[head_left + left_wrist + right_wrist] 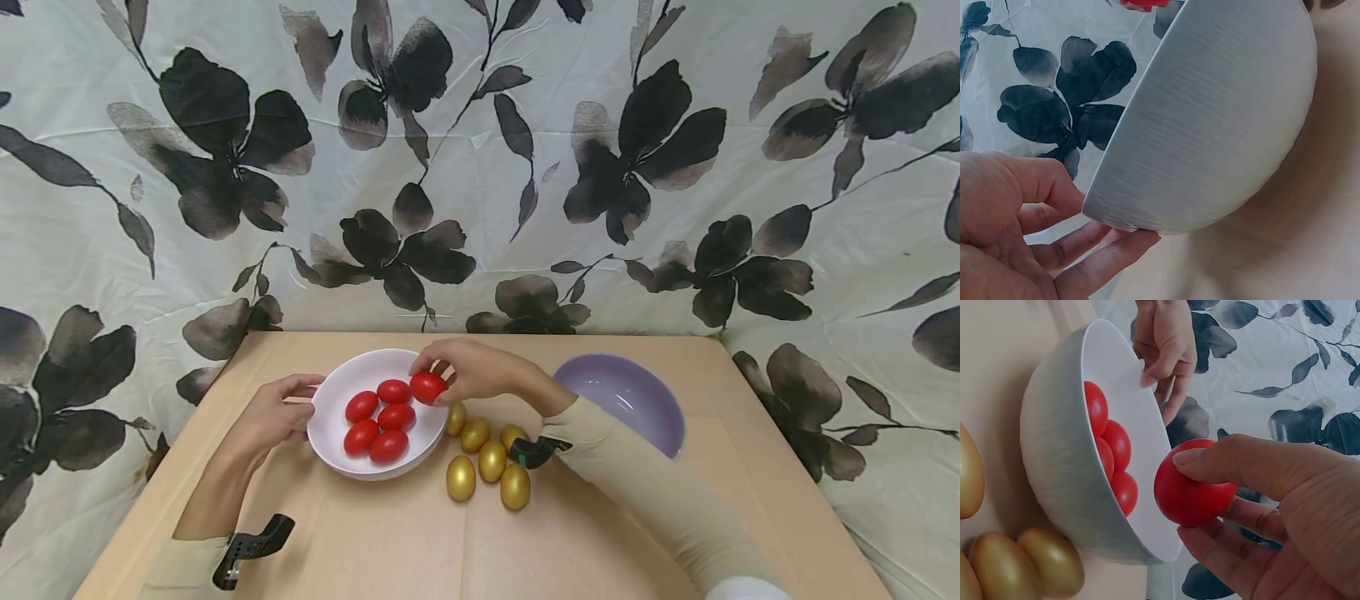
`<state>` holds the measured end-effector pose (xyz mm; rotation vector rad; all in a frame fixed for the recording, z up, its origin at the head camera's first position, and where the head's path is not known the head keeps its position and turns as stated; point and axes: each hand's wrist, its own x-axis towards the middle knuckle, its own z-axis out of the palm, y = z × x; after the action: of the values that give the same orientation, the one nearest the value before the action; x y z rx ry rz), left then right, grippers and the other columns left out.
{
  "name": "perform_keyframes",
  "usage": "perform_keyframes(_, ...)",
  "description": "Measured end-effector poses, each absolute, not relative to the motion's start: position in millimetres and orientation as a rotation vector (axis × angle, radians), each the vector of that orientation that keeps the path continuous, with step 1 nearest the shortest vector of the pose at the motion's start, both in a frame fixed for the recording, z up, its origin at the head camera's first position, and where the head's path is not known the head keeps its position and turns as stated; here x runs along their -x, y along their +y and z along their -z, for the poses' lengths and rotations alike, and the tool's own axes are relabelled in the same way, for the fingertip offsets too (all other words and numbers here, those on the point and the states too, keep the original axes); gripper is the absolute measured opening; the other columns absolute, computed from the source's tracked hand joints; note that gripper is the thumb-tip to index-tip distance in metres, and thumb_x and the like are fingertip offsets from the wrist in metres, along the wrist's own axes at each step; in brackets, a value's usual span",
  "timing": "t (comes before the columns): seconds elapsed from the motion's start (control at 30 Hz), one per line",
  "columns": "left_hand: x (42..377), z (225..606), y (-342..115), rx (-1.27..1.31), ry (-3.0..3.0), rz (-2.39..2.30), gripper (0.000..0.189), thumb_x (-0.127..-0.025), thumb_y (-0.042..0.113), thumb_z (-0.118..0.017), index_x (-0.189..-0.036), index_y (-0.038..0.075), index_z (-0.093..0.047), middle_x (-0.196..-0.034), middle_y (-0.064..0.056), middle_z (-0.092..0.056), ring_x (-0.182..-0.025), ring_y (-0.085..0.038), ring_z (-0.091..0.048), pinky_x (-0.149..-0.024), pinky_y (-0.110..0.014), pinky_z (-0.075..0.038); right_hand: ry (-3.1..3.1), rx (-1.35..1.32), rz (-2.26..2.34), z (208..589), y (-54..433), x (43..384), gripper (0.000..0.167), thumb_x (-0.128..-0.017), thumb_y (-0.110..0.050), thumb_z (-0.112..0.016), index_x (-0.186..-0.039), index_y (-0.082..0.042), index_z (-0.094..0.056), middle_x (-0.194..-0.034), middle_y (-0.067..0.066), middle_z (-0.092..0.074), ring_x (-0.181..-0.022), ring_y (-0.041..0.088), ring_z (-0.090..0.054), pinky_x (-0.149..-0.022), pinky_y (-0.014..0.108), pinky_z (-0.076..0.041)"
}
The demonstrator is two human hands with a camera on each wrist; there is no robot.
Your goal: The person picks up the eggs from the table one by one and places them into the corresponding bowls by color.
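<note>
A white bowl (328, 442) stands on the left part of the table with several red eggs (362, 406) lying in it. My left hand (272, 417) grips the bowl at its left side, thumb at the rim and fingers against the outer wall in the left wrist view. Over the bowl's right rim, my right hand (477, 372) pinches one more red egg (1191, 487) between thumb and fingers. Several gold eggs (461, 478) lie on the table just right of the bowl, below the right hand and wrist.
A purple bowl (618, 387) stands at the back right, partly covered by the right forearm. The light wooden table (360, 542) ends at a floral cloth (517, 200) hanging behind it. Each wrist wears a black band (255, 546).
</note>
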<state>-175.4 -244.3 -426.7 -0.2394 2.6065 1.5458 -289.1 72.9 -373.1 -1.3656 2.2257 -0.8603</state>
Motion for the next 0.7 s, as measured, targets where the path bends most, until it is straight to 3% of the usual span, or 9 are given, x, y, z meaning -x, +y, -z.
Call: perform_keyframes(0.7, 174, 425, -244, 0.224, 2.6, -1.562, 0.053, -0.094, 0.002, -0.053, -0.146, -0.005, -0.045, -0.138, -0.033, -0.05, -0.104, -0.034, -0.067, -0.074, -0.04, -0.063, 2.215, 1.366, 0.736, 386, 54, 286, 0.041, -0.084, -0.005, -0.08, -0.123, -0.012, -0.067, -0.12, -0.002, -0.065, -0.104, 0.011, -0.062, -0.085, 0.016, -0.054)
